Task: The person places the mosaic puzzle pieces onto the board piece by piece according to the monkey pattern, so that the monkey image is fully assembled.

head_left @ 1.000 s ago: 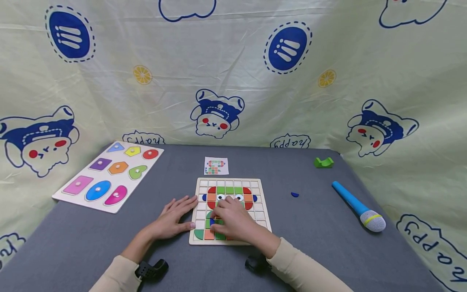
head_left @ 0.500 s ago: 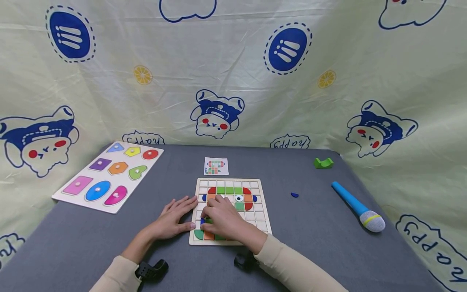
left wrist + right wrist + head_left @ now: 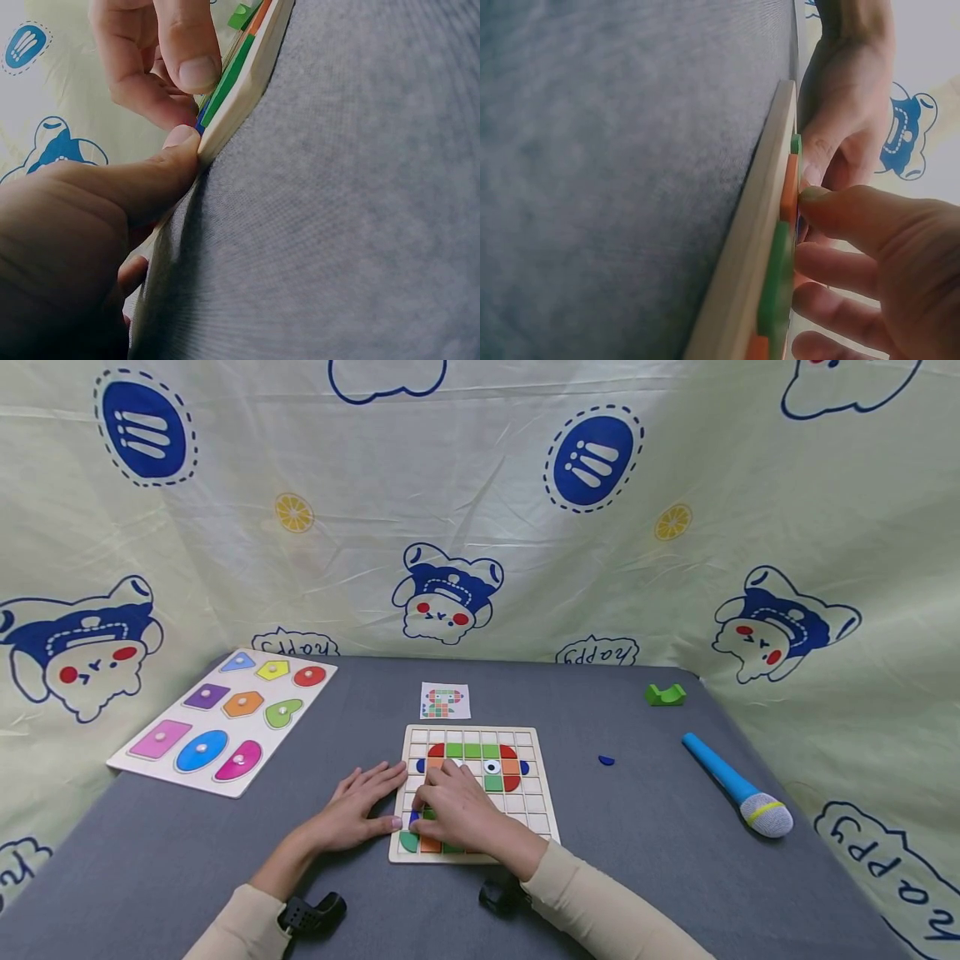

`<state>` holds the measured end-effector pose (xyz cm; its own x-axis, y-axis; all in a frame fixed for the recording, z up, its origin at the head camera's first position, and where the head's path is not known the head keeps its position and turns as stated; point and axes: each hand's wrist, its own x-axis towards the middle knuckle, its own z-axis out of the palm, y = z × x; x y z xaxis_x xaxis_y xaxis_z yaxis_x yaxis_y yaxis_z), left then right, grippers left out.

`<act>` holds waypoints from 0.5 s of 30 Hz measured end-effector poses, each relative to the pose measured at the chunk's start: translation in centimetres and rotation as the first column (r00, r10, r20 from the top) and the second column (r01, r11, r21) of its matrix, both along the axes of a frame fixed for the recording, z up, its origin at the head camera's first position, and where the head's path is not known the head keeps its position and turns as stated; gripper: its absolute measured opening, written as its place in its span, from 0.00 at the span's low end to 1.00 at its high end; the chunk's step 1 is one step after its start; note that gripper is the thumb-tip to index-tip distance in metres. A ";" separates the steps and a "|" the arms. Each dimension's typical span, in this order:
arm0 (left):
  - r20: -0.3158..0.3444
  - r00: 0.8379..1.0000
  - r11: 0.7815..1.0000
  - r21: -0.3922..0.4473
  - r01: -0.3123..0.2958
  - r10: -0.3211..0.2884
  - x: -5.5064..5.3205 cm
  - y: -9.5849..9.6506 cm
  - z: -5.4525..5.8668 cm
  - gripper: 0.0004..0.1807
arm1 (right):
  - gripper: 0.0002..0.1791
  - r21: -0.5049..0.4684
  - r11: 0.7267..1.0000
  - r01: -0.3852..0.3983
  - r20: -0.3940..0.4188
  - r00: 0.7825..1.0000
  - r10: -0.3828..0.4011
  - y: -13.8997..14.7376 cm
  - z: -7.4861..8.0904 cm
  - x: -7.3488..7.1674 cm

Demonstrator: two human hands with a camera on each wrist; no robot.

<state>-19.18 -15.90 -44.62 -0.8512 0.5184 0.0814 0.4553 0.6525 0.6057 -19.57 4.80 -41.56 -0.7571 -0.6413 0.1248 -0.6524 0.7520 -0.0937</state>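
Note:
The wooden grid board [image 3: 534,802] lies in front of me with red, green, orange and blue pieces and eye tiles set in its squares. My right hand [image 3: 461,810] is over its lower left part and pinches a small blue piece [image 3: 414,817] between thumb and fingers; its full outline is hidden. In the left wrist view a sliver of the blue piece [image 3: 200,124] shows beside a green piece [image 3: 229,81]. My left hand [image 3: 352,810] lies with fingers extended, fingertips and thumb touching the board's left edge. The right hand covers several pieces.
Behind the board lies a small pattern card [image 3: 446,701]. A shape puzzle board [image 3: 197,714] is at the left. To the right are a loose blue piece [image 3: 606,761], a green curved block [image 3: 665,695] and a blue toy microphone [image 3: 738,787].
My right hand has moved left across the board with the blue piece, to the column near the left edge. My left hand has stayed in place.

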 end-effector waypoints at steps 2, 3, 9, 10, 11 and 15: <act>0.000 1.000 1.000 -0.001 0.000 0.000 0.0 0.0 0.0 0.37 | 0.13 -0.013 1.000 -0.002 -0.001 1.000 0.002 0.2 0.0 0.1; 0.001 1.000 1.000 -0.003 0.000 0.000 0.0 0.0 0.0 0.37 | 0.13 -0.018 1.000 -0.004 -0.004 1.000 0.004 0.3 0.0 0.1; -0.003 1.000 1.000 -0.006 0.001 -0.001 -0.1 0.0 -0.1 0.38 | 0.12 -0.046 0.998 -0.034 -0.010 0.999 0.033 1.0 0.2 0.5; -0.004 1.000 1.000 -0.005 0.001 -0.001 -0.1 0.0 0.0 0.38 | 0.11 -0.048 0.998 -0.040 -0.008 0.999 0.040 1.1 0.2 0.5; -0.005 1.000 1.000 -0.004 0.001 -0.001 -0.1 0.0 0.0 0.38 | 0.11 -0.052 0.997 -0.049 -0.008 0.999 0.049 1.2 0.2 0.6; -0.005 1.000 1.000 -0.005 0.003 -0.003 0.0 0.0 0.0 0.37 | 0.11 -0.061 0.995 -0.073 -0.001 0.997 0.073 1.4 0.2 0.7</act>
